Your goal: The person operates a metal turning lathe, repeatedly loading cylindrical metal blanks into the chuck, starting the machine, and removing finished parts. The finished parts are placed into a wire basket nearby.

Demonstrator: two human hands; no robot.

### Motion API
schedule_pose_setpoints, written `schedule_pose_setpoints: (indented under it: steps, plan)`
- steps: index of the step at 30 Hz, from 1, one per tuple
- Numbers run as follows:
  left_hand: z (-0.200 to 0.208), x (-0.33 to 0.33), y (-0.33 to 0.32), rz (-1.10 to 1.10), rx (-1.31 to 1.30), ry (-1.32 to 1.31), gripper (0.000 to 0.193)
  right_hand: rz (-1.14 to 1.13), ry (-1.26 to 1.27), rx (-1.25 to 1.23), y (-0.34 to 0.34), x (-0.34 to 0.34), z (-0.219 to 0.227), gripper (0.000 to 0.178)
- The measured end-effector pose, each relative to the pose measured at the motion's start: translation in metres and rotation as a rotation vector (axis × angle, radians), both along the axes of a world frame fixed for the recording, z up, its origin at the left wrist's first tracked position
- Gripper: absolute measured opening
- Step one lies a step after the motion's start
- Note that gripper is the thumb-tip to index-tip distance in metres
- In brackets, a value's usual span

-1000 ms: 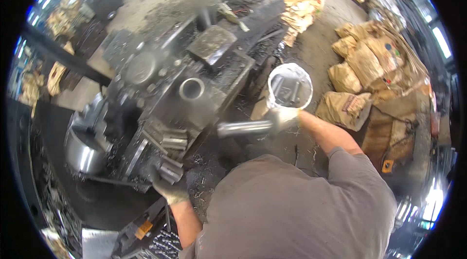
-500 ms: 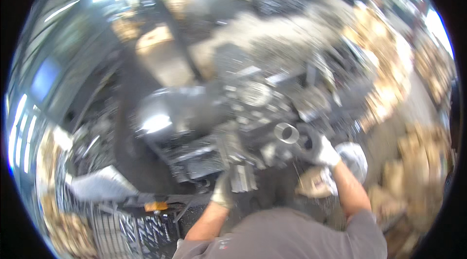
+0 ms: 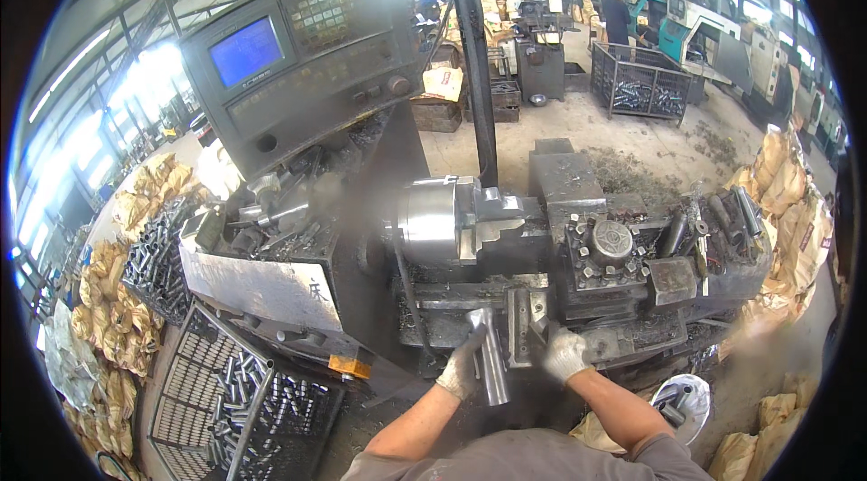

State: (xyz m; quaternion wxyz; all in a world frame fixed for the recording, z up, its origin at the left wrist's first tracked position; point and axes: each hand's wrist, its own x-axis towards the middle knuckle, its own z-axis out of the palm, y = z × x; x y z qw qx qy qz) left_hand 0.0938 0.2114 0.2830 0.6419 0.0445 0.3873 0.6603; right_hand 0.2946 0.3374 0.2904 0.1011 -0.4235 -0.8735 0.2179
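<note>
A white work glove covers my left hand (image 3: 461,371), which is closed round a short, shiny metal tube (image 3: 493,364). The tube stands slightly tilted in front of the lathe bed. Also gloved, my right hand (image 3: 566,354) is to the right of the tube, fingers curled in beside a dark part of the lathe; what they hold, if anything, is hidden. Beyond both hands is the lathe chuck (image 3: 432,219), its stepped jaws facing right. The tool post (image 3: 611,242), with a round cap and several bolts, stands beyond my right hand.
A control panel (image 3: 307,56) with a blue screen rises at the left. Below it, a wire crate (image 3: 212,373) holds many metal tubes. Loose tools lie on the lathe's right end. A white bucket (image 3: 691,404) stands near my right forearm. A person (image 3: 617,16) is far off.
The view has swung and is now sharper. My right hand has come left and nearer the tube, away from a dark round part. My left hand still has the tube.
</note>
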Motion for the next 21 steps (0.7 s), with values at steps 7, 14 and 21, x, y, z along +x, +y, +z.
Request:
schedule_pose_setpoints:
  steps: [7, 14, 21]
  plan:
    - [0.014, -0.03, 0.002, 0.149, 0.13, -0.06, 0.051, 0.0, 0.396, -0.569, 0.028, -0.012, 0.073, 0.057]
    - [0.096, 0.011, 0.065, 0.069, 0.496, 0.264, 0.075, 0.113, 0.565, -0.586, 0.032, -0.061, 0.061, 0.078]
    - [0.054, -0.042, 0.033, 0.345, 0.331, 0.602, 0.058, 0.471, 0.16, 0.151, 0.155, -0.057, 0.251, 0.07]
